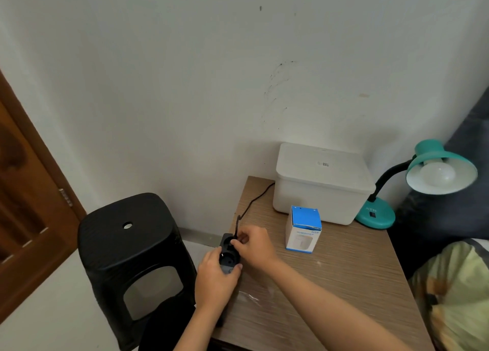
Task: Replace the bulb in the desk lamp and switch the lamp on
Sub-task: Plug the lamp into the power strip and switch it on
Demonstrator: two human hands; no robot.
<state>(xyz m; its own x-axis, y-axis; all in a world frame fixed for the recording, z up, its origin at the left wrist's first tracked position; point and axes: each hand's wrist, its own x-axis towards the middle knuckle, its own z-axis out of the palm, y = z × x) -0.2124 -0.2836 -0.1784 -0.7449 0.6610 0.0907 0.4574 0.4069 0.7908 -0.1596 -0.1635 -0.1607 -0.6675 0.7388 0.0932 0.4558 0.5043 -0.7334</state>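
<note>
- At the table's (344,284) left edge: left hand (215,279) is wrapped round the black power strip (228,255), holding it steady. Right hand (254,246) grip is pinched narrow at the strip's far socket, where the lamp's black cord (254,201) ends. The plug itself is hidden under the fingers, so can't tell if it's seated.
- Desk lamp (375,214) stands at the far right corner, just beside the white lidded box (321,184). Teal shade (442,170) faces the camera, frosted bulb (439,173) sits in it, unlit.
- Handling, my read: the strip is rigid, light plastic and will skid when pushed, so the left-hand brace is right. Take the plug by its body, not the cord.
- Bulb looks light, smooth and breakable. Hold it round the widest part and twist gently.
- Gooseneck will flex, so steady the shade with the other hand.
- Rocker switch (372,214) is on the base; a light press should do.
- Blue-and-white carton (304,230) stands near the box, clear of both hands.
</note>
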